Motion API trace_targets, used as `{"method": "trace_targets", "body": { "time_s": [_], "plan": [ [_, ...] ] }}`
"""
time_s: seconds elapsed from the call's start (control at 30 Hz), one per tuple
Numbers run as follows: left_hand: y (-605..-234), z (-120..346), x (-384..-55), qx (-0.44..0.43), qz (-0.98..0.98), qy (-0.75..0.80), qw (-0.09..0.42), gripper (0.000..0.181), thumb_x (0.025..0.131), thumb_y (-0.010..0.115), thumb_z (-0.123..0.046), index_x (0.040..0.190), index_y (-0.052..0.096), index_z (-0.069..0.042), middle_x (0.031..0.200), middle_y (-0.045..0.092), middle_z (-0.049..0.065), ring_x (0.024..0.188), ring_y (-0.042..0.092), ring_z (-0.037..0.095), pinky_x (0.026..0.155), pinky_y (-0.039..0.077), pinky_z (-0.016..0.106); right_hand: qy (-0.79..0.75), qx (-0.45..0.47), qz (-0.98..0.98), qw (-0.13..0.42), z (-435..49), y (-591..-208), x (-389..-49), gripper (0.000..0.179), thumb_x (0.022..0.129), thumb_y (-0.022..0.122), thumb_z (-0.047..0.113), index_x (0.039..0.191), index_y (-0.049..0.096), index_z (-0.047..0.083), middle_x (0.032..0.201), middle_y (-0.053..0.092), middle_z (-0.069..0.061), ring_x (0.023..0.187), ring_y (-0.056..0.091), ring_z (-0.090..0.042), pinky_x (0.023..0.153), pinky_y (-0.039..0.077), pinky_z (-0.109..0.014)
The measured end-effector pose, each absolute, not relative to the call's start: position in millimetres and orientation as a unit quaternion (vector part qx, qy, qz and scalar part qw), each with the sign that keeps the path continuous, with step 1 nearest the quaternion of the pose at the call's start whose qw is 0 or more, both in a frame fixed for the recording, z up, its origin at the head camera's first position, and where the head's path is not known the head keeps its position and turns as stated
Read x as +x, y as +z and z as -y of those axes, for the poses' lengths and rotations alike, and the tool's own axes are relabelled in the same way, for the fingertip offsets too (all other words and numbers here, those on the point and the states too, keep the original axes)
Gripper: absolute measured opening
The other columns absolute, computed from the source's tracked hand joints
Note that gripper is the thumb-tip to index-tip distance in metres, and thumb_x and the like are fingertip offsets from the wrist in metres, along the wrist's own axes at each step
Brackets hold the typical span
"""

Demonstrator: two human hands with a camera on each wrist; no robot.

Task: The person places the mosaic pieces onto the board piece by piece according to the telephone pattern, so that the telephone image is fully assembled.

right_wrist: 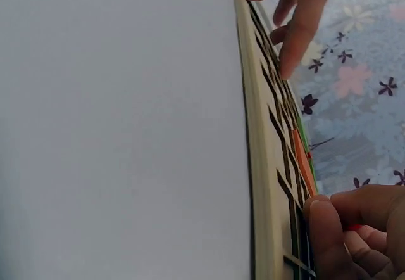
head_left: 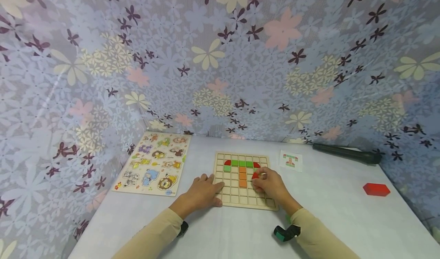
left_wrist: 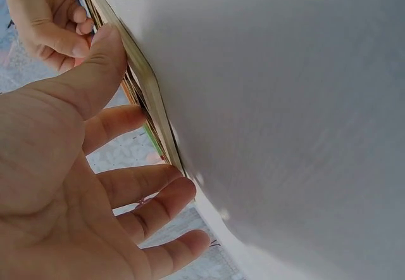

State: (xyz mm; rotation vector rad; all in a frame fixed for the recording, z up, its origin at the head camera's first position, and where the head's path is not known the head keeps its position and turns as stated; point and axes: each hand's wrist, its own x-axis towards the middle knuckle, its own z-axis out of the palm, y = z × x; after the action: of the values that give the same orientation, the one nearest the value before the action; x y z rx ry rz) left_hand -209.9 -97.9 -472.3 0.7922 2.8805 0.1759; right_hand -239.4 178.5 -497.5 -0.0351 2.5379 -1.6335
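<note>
A wooden grid board (head_left: pixel 231 198) lies on the white table with coloured tiles set in its cells. A row of green tiles (head_left: pixel 242 163) runs between two red rounded tiles (head_left: pixel 227 162); orange tiles (head_left: pixel 242 176) form a column below. Another green tile (head_left: pixel 227 168) sits under the left red one. My right hand (head_left: pixel 273 184) pinches a red tile (head_left: pixel 254 176) between thumb and fingers, close over the board's right half. My left hand (head_left: pixel 203 193) rests at the board's left edge with fingers spread, thumb at the near corner (left_wrist: pixel 107 55).
Behind the board's right corner lies a pattern card (head_left: pixel 291 160). An animal puzzle board (head_left: pixel 154 163) is at the left. To the right are a black rod-like object (head_left: pixel 347 153) and a red block (head_left: pixel 376 189). A green piece (head_left: pixel 288 217) shows partly beneath my right wrist.
</note>
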Motion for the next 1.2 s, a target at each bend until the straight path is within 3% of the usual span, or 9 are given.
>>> {"method": "trace_targets", "body": {
  "time_s": [0.17,0.3,0.43,0.7,0.93,1.2],
  "plan": [
    [-472.5,98.3,-210.8,0.264,-0.96,0.058,0.076,0.069,0.088,0.073,-0.053,0.148,0.055,-0.022,0.152,0.048,0.023,0.136,0.045,0.04,0.109,0.039,0.058,-0.471,-0.024,-0.881,0.042,-173.9,-497.4,-237.4,0.017,0.094,0.069,0.009,0.109,0.068,0.0,0.081,0.074,-0.004,0.064,0.069,-0.016,0.058,0.057,-0.028],
    [-471.8,98.4,-210.2,0.264,-0.96,0.06,0.077,0.069,0.088,0.072,-0.053,0.148,0.054,-0.022,0.153,0.047,0.024,0.136,0.045,0.041,0.109,0.039,0.057,-0.479,-0.009,-0.876,0.059,-171.1,-493.5,-233.2,0.01,0.095,0.066,0.011,0.099,0.071,0.004,0.073,0.069,-0.004,0.061,0.064,-0.016,0.056,0.056,-0.028],
    [-472.0,98.3,-210.0,0.263,-0.96,0.06,0.079,0.07,0.088,0.072,-0.053,0.148,0.054,-0.023,0.153,0.047,0.024,0.137,0.044,0.041,0.11,0.038,0.057,-0.504,0.017,-0.861,0.059,-168.9,-489.9,-229.7,0.015,0.097,0.063,0.012,0.096,0.074,0.003,0.066,0.063,-0.007,0.058,0.059,-0.015,0.056,0.053,-0.027],
    [-472.5,97.9,-209.5,0.258,-0.961,0.058,0.082,0.071,0.087,0.073,-0.053,0.148,0.054,-0.024,0.154,0.047,0.022,0.138,0.044,0.04,0.11,0.038,0.056,-0.501,0.05,-0.863,0.043,-166.2,-493.1,-228.8,0.018,0.094,0.064,0.01,0.107,0.071,0.0,0.081,0.071,-0.006,0.063,0.065,-0.013,0.057,0.056,-0.027],
    [-471.5,97.7,-208.9,0.26,-0.96,0.06,0.081,0.07,0.087,0.073,-0.053,0.148,0.055,-0.023,0.152,0.048,0.023,0.137,0.045,0.04,0.109,0.039,0.057,-0.399,0.002,-0.917,0.009,-162.4,-498.5,-225.6,0.008,0.091,0.07,0.016,0.088,0.071,0.009,0.061,0.062,0.001,0.055,0.057,-0.012,0.054,0.046,-0.027],
    [-470.3,96.7,-209.3,0.258,-0.96,0.064,0.085,0.07,0.087,0.074,-0.052,0.148,0.055,-0.022,0.153,0.047,0.023,0.137,0.045,0.04,0.11,0.038,0.057,-0.365,-0.02,-0.931,0.009,-160.2,-495.2,-224.7,0.011,0.093,0.07,0.018,0.084,0.073,0.012,0.059,0.06,0.003,0.054,0.056,-0.011,0.054,0.044,-0.027]
  ]
}}
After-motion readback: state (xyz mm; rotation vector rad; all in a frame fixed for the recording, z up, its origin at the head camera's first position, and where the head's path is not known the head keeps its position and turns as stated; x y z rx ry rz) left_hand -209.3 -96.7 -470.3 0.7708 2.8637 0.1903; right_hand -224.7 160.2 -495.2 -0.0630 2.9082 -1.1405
